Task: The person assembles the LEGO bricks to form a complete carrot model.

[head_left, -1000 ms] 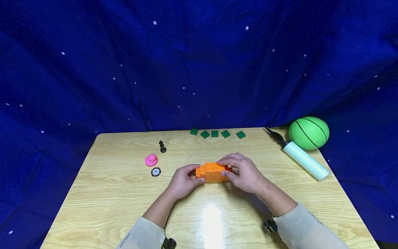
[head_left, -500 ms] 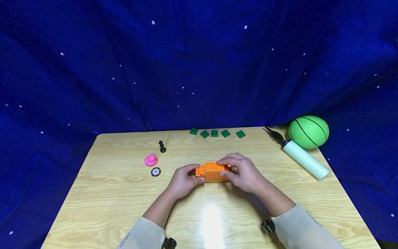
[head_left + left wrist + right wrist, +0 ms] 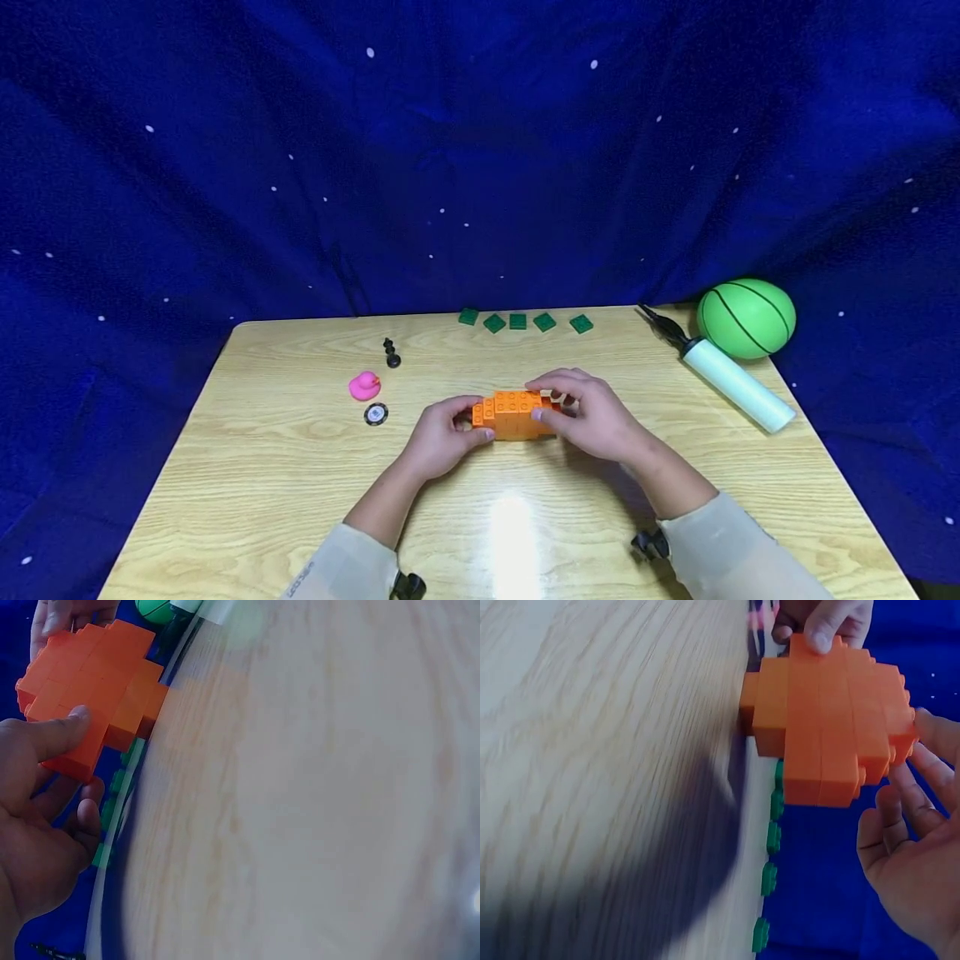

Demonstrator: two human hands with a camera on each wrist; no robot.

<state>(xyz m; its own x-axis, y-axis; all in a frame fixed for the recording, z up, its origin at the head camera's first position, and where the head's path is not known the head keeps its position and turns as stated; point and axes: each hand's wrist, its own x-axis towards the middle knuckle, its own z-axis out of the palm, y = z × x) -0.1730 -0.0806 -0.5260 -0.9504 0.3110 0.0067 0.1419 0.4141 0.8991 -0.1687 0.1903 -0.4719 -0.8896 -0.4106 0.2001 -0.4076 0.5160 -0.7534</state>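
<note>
A stepped block of orange toy bricks (image 3: pixel 516 417) stands near the table's middle. My left hand (image 3: pixel 442 437) grips its left end, with the thumb (image 3: pixel 71 731) on the near face and fingers behind. At the upper right end is my right hand (image 3: pixel 588 417). Its thumb lies against the near side, and its index finger is at the far top edge. In the right wrist view, the fingers of the right hand (image 3: pixel 922 855) reach partly behind the orange brick block (image 3: pixel 825 724), their tips hidden there; the lower fingers are loosely curled.
Several green bricks (image 3: pixel 518 322) line the back edge. A pink rubber duck (image 3: pixel 365 386), a black chess piece (image 3: pixel 392 353) and a poker chip (image 3: pixel 376 414) lie left. At the right are a hand pump (image 3: pixel 731 379) and a green ball (image 3: pixel 746 319).
The right index finger has lifted slightly from the block's top, widening the gap between its fingers and thumb. The left hand and the brick block stay in place.
</note>
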